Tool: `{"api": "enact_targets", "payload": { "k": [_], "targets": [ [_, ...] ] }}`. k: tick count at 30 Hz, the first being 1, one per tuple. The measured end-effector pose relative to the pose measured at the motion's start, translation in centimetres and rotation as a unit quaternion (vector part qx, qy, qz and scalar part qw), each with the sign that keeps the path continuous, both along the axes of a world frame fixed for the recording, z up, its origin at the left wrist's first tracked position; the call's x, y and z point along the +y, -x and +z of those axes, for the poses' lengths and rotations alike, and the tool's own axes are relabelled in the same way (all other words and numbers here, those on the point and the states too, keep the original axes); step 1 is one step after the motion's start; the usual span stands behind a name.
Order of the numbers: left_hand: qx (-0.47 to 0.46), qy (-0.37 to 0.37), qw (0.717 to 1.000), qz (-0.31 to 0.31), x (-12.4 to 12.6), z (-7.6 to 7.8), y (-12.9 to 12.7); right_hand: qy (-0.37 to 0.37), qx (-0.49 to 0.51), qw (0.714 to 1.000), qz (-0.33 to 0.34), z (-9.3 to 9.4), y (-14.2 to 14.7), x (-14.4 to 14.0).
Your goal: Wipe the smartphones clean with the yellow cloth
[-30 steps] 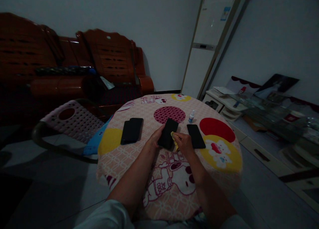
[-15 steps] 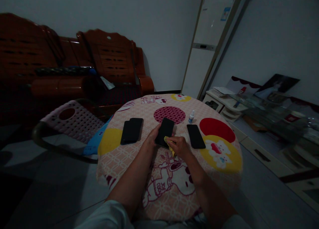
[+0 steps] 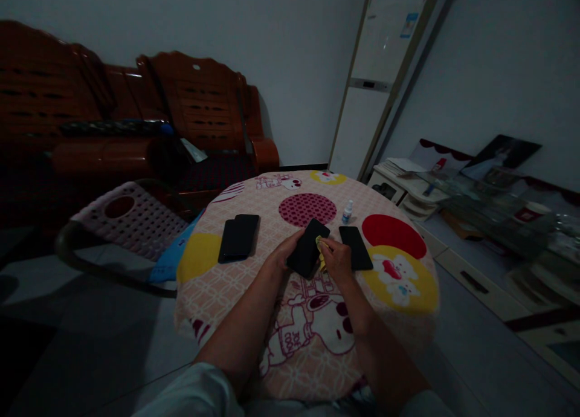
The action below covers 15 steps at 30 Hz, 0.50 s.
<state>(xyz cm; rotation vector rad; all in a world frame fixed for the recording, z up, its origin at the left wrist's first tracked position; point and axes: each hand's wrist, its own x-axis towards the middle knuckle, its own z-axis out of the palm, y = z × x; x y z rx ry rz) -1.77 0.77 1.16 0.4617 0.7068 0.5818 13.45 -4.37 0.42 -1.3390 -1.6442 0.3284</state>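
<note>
A small yellow cloth (image 3: 319,246) is pinched in the closed fingertips of the right hand (image 3: 336,260) and pressed against the right edge of a black phone (image 3: 308,248). That phone is gripped along its left edge by the left hand (image 3: 281,258), fingers curled shut around it, so that it is tilted up off the tablecloth near the middle of the round table (image 3: 235,296).

Phones counted on the table — four in all, each dark and face-blank. One is held between the hands. One lies flat just right of the right hand (image 3: 356,248), partly behind the knuckles. Two more are stacked, or overlapped, at the left side (image 3: 238,237); the upper one is offset slightly from the lower.

One small white dropper bottle (image 3: 347,211) with a blue cap is stood upright beyond the right-hand phone, near the far edge.

The table is covered by a pink cartoon-print cloth with red and yellow circles. One pink perforated plastic chair (image 3: 131,220) is seen at the left, touching or just beside the table — which, cannot be told. A dark wooden sofa (image 3: 199,112) is set against the far wall; one tall white cabinet unit (image 3: 380,84) is stood in the corner.
</note>
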Motion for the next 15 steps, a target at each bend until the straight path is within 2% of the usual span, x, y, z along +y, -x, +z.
{"api": "enact_targets", "payload": {
  "k": [5,10,13,15],
  "targets": [
    [0.011,0.000,1.000,0.021,0.8,-0.7,0.5,0.023,-0.007,0.996,0.091,0.3,1.5,-0.8],
    [-0.053,-0.009,0.998,0.037,1.4,-1.2,0.5,0.032,-0.027,0.983,0.178,0.4,2.9,-1.5],
    [-0.046,-0.016,0.998,0.044,1.2,-1.0,0.4,0.037,-0.027,0.982,0.184,0.5,3.0,-1.5],
    [-0.023,-0.017,0.999,0.035,0.9,-0.7,0.3,0.032,-0.020,0.986,0.164,0.6,2.9,-1.5]
  ]
}}
